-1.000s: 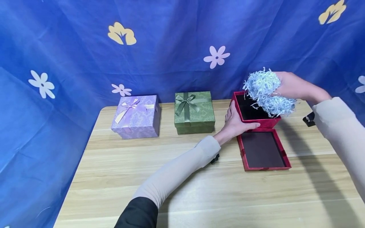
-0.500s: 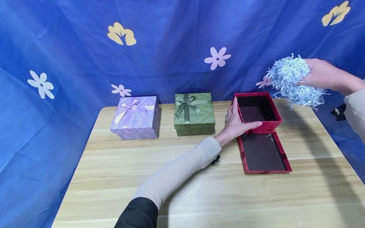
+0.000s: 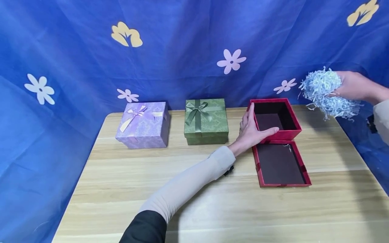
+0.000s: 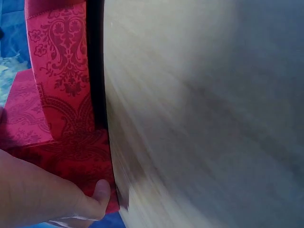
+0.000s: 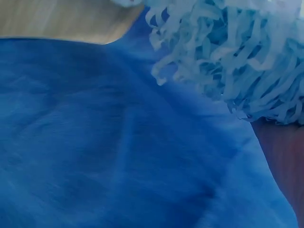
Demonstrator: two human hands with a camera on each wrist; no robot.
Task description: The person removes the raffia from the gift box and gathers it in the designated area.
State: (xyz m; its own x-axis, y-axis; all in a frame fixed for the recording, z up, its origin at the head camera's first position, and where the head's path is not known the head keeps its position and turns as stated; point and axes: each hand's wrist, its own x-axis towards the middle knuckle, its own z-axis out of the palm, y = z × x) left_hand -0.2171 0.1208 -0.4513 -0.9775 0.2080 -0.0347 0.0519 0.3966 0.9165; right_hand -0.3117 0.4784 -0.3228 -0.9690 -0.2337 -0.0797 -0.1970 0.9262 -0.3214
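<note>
At the table's right stands a red gift box (image 3: 281,135), lidless, with a dark inside. My left hand (image 3: 250,130) holds its near left corner, thumb along the front wall and fingers on the left side. In the left wrist view the fingers (image 4: 97,202) touch the red patterned wall. My right hand (image 3: 354,84) grips a big clump of pale blue shredded paper (image 3: 322,82) in the air, to the right of the box. The paper hides most of its fingers. The red box lid (image 3: 281,163) lies inside up in front of the box, with a few pale shreds in it.
A lidded green gift box (image 3: 206,118) with a bow stands at the middle back. Left of it is a lidded lilac gift box (image 3: 144,125) with a ribbon. A blue curtain (image 3: 170,50) hangs behind the wooden table (image 3: 212,202).
My right hand has carried the shredded paper off to the right, away from above the red box, then slightly down. A few shreds now lie in the lid. My left hand has stayed put.
</note>
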